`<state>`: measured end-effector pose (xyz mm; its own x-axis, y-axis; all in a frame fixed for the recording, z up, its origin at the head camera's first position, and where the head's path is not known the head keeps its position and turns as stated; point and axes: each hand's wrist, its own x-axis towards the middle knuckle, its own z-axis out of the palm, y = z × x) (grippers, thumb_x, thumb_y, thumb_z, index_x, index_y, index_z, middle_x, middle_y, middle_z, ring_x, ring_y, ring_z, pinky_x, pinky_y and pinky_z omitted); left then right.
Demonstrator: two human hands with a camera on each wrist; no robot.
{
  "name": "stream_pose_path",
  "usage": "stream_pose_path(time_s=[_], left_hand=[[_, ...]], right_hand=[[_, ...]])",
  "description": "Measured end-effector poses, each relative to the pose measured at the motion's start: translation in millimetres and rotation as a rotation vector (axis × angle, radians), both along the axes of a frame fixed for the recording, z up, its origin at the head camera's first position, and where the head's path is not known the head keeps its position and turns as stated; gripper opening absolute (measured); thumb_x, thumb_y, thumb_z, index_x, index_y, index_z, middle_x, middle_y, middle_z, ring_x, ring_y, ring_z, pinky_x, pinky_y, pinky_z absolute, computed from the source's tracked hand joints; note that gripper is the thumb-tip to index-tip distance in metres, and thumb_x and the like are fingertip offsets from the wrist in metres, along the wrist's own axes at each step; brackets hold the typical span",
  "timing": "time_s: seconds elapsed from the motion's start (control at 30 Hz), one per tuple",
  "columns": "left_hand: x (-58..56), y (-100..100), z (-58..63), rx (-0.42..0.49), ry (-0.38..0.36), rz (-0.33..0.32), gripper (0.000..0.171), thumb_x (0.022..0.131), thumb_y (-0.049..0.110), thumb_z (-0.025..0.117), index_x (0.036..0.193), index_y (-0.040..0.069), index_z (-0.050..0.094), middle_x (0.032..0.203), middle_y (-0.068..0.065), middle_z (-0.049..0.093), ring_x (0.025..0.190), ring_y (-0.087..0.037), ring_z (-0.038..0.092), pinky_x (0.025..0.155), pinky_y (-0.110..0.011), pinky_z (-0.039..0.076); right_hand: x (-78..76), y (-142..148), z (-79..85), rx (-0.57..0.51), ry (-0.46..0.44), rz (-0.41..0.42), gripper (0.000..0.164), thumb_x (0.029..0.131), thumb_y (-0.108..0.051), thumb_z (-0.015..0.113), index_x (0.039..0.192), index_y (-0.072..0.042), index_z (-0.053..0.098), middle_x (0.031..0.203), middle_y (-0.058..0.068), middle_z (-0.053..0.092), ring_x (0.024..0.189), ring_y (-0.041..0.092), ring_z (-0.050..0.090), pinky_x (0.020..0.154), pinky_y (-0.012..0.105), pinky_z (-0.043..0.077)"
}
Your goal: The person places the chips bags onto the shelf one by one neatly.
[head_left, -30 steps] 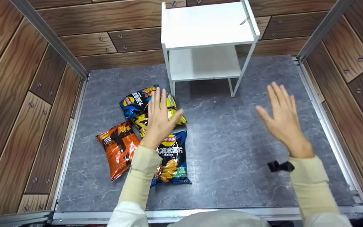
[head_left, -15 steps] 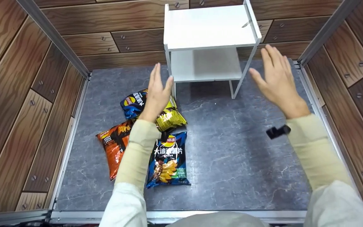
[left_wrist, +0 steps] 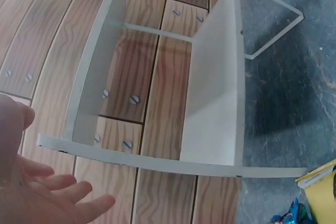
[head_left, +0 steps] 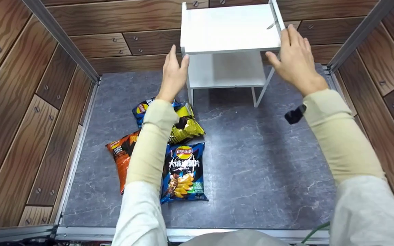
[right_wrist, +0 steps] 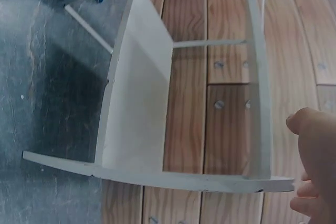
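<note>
A white two-tier rack (head_left: 231, 29) stands at the back, with a lower shelf (head_left: 226, 70) under its top. My left hand (head_left: 174, 77) is raised beside the rack's left front, thumb up and fingers extended. In the left wrist view, a gap shows between that hand (left_wrist: 50, 190) and the rack frame (left_wrist: 157, 162). On the other side, my right hand (head_left: 294, 59) hovers by the right front post, fingers straight; the head view cannot show whether it touches. In the right wrist view, part of the right hand (right_wrist: 317, 156) appears beside the frame's end. Neither hand holds anything.
Chip bags lie on the grey floor (head_left: 241, 171): a blue-black one (head_left: 183, 171) in front, a yellow one (head_left: 186, 128), an orange one (head_left: 121, 160) partly behind my left sleeve, and another blue one (head_left: 140, 108). Wood-patterned walls (head_left: 115, 17) enclose the space.
Both hands have moved forward and up, from above the bags and the right floor to either side of the rack. The rack and bags stay in place.
</note>
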<state>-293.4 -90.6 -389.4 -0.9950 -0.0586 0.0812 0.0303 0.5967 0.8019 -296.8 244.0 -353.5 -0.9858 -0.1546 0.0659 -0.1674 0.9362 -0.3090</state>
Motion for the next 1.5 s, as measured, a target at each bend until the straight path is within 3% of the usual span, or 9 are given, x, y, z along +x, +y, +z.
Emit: stream_pose_path(time_s=[0.1,0.2,0.33,0.43,0.83,1.03,1.5], left_hand=[[-8.8,3.8,5.0,-0.008,-0.002,0.019,0.061,0.106,0.035,0.038,0.158,0.008,0.020,0.162,-0.012,0.029,0.151,-0.022,0.028,0.124,-0.028,0.022],[-13.6,8.0,8.1,0.001,0.027,0.031,0.055,0.107,0.031,0.037,0.155,0.006,0.029,0.156,-0.012,0.040,0.147,-0.022,0.036,0.121,-0.027,0.028],[-16.8,14.5,8.9,0.026,0.053,0.053,0.050,0.108,0.028,0.035,0.152,0.004,0.037,0.151,-0.012,0.049,0.141,-0.021,0.044,0.117,-0.027,0.035],[-18.9,19.0,6.9,0.028,0.064,0.091,0.048,0.108,0.027,0.034,0.149,0.003,0.041,0.148,-0.011,0.052,0.139,-0.020,0.047,0.116,-0.028,0.038],[-19.6,33.4,0.1,0.026,0.157,0.243,0.036,0.106,0.028,0.045,0.126,0.006,0.064,0.118,-0.013,0.071,0.113,-0.029,0.065,0.097,-0.040,0.050],[-18.2,37.6,-0.2,0.027,0.159,0.237,0.036,0.106,0.027,0.042,0.126,0.007,0.065,0.113,-0.012,0.073,0.111,-0.028,0.067,0.095,-0.041,0.052],[-10.0,45.4,-6.1,0.030,0.207,0.107,0.034,0.107,0.023,0.042,0.120,0.005,0.067,0.108,-0.012,0.074,0.101,-0.023,0.069,0.091,-0.033,0.053]], right_hand=[[-7.7,-1.7,-0.7,0.009,-0.040,-0.026,0.085,0.104,-0.048,0.033,0.155,0.006,-0.007,0.163,0.026,-0.011,0.153,0.043,0.000,0.125,0.053,-0.004],[-11.6,-4.5,-3.8,0.001,-0.015,-0.041,0.084,0.104,-0.045,0.034,0.154,0.009,-0.005,0.162,0.031,-0.006,0.151,0.047,0.008,0.125,0.053,0.004],[-12.8,-7.7,-6.9,-0.024,0.069,-0.059,0.079,0.104,-0.037,0.041,0.154,0.012,0.004,0.157,0.038,0.016,0.136,0.057,0.035,0.118,0.058,0.028],[-12.6,-7.9,-8.5,-0.060,0.112,-0.066,0.075,0.104,-0.031,0.046,0.153,0.013,0.010,0.149,0.039,0.031,0.124,0.061,0.046,0.109,0.061,0.039],[-11.3,-4.7,-11.0,-0.146,0.195,-0.093,0.062,0.103,-0.020,0.044,0.150,0.014,0.021,0.137,0.040,0.045,0.120,0.060,0.049,0.107,0.061,0.041],[-7.5,-2.5,-12.4,-0.170,0.237,-0.096,0.061,0.103,-0.018,0.046,0.148,0.016,0.025,0.135,0.042,0.046,0.118,0.061,0.051,0.103,0.062,0.044],[7.4,21.1,-19.1,-0.191,0.291,-0.125,0.059,0.101,-0.017,0.044,0.149,0.012,0.028,0.134,0.040,0.048,0.112,0.064,0.051,0.097,0.068,0.044]])
